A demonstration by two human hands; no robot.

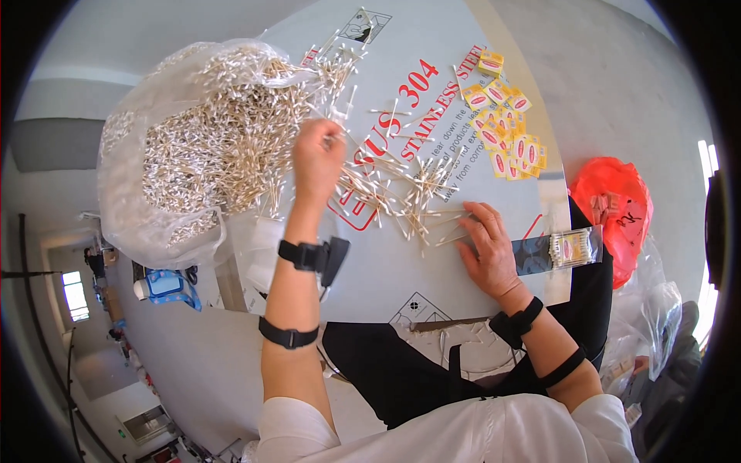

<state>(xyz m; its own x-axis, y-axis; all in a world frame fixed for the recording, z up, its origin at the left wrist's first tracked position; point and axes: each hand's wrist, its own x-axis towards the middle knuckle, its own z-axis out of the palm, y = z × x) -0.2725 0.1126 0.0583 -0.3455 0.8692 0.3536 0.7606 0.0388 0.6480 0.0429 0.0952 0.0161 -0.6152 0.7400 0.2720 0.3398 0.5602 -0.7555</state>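
A: How is the left side entered?
B: Left forearm (292, 378): extended forward, away from the torso (455, 432). Left wrist (307, 220): held nearly in line with it. Left hand (318, 162): fingers are curled inward and turned toward the right; whether anything is pinched between them cannot be told.
A: And the right side?
B: Right forearm (549, 339): slanted forward and to the left. Right hand (488, 251): back is turned upward, fingers are loosely bent and pointed forward and leftward, thumb (465, 251) is held apart from them.
A: Relative placement?
B: Both hands are set well apart; the left is placed farther forward, the right nearer the body.
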